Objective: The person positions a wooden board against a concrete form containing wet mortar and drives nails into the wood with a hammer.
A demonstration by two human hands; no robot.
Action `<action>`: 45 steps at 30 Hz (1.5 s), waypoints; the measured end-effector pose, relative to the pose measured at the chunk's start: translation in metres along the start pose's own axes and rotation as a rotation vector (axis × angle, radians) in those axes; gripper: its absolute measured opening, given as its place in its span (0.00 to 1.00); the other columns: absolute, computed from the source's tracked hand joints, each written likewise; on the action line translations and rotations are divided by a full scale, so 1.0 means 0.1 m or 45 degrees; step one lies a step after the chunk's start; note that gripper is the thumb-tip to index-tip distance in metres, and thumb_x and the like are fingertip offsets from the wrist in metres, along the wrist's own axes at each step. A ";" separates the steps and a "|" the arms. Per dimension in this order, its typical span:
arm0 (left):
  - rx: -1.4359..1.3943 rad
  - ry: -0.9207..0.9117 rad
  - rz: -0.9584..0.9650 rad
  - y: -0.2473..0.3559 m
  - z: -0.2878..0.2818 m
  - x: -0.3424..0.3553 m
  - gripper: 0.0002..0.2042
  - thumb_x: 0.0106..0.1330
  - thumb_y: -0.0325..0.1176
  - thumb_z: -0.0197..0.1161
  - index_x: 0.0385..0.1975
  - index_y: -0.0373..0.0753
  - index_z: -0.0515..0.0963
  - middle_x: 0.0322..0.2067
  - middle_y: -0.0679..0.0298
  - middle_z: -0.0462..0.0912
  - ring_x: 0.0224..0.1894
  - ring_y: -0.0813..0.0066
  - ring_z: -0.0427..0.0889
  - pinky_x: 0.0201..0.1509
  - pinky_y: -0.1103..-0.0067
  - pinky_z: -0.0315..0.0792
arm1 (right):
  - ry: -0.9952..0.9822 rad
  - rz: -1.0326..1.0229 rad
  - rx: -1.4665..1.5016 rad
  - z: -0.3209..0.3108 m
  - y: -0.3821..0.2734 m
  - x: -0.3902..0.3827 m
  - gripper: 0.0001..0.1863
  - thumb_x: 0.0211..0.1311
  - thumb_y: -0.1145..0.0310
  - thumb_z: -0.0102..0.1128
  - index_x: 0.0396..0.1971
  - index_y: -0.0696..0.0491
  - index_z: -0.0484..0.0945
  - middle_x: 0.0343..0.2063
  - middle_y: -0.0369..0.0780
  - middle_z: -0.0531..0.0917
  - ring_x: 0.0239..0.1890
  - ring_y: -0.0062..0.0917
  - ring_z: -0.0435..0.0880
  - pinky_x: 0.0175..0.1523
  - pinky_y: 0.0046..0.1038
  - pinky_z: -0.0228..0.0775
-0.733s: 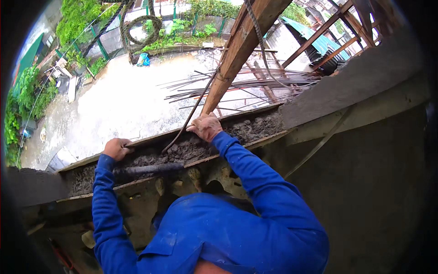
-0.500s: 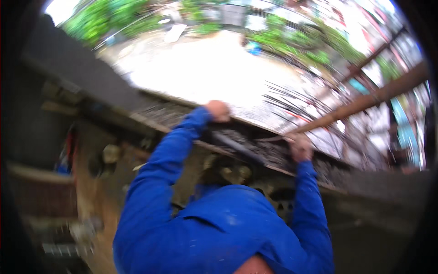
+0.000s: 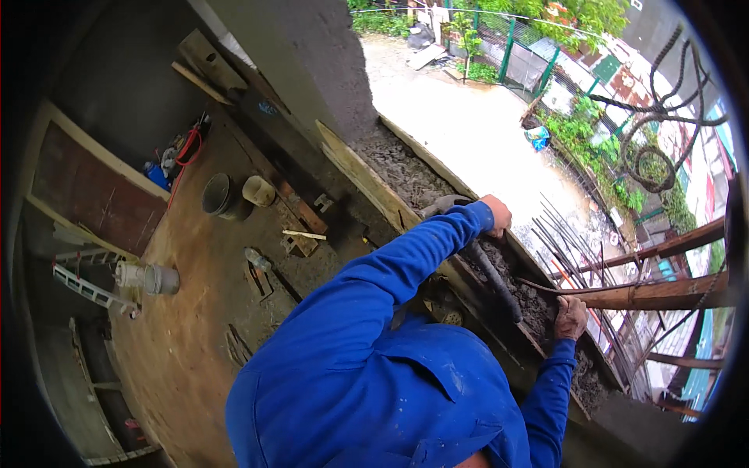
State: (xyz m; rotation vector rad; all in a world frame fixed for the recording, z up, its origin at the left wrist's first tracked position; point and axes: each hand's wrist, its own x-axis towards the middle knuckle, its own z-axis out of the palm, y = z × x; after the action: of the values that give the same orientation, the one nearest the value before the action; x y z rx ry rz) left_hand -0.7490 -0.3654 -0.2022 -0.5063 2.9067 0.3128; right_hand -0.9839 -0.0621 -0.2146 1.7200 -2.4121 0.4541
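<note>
A long narrow wooden form runs diagonally, with wet grey concrete [image 3: 406,169] between its outer board [image 3: 431,158] and inner board [image 3: 363,178]. My left hand [image 3: 497,216] is closed over the outer board's top edge. Farther along the same edge, toward the lower right, my right hand [image 3: 571,318] is curled over it too, the fingertips partly hidden. A tool with a thick dark handle [image 3: 496,282] lies across the form between my hands. My left forearm hides part of this tool, and its kind is unclear.
Buckets [image 3: 221,196], wood scraps [image 3: 304,243] and a ladder [image 3: 90,285] are on the floor at left. Wooden poles [image 3: 651,293], upright steel bars [image 3: 558,234] and a looped dark rope [image 3: 655,148] are beyond the form at right. A rough column [image 3: 328,62] rises at its far end.
The view has swung left, bringing more of the floor into sight, and is now sharp. Both hands appear farther right but remain along the outer board.
</note>
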 end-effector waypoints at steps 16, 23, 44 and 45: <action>-0.110 -0.088 -0.183 0.22 -0.09 -0.19 0.41 0.44 0.75 0.55 0.38 0.39 0.83 0.39 0.54 0.83 0.45 0.56 0.80 0.48 0.66 0.72 | -0.159 0.031 0.144 0.14 0.17 -0.04 0.19 0.61 0.51 0.54 0.27 0.53 0.79 0.27 0.46 0.79 0.34 0.43 0.76 0.40 0.42 0.66; -0.060 -0.258 -0.222 0.18 -0.08 -0.18 0.39 0.47 0.75 0.51 0.41 0.42 0.83 0.43 0.57 0.83 0.47 0.60 0.80 0.50 0.68 0.73 | -0.389 0.082 0.291 -0.19 -0.10 0.16 0.21 0.61 0.52 0.50 0.27 0.56 0.79 0.29 0.52 0.79 0.36 0.46 0.78 0.43 0.42 0.67; 0.008 -0.112 -0.160 0.33 -0.10 -0.19 0.38 0.53 0.72 0.46 0.34 0.36 0.83 0.36 0.50 0.83 0.42 0.54 0.81 0.47 0.66 0.74 | -0.639 -0.161 -0.135 0.00 0.55 -0.05 0.22 0.67 0.51 0.35 0.49 0.41 0.76 0.42 0.44 0.82 0.42 0.43 0.81 0.46 0.43 0.71; -0.031 -0.030 -0.175 0.34 -0.09 -0.24 0.37 0.52 0.71 0.49 0.33 0.37 0.83 0.36 0.52 0.83 0.41 0.55 0.81 0.46 0.67 0.74 | -0.529 -0.189 -0.030 0.00 0.54 -0.08 0.26 0.66 0.47 0.35 0.43 0.46 0.80 0.40 0.48 0.82 0.40 0.46 0.81 0.46 0.44 0.70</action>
State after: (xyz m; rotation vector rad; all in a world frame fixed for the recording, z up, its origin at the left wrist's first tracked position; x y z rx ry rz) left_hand -0.7397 -0.3283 -0.1829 -0.6978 2.8305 0.3324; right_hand -1.0317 -0.0385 -0.2260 2.1417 -2.5051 0.0488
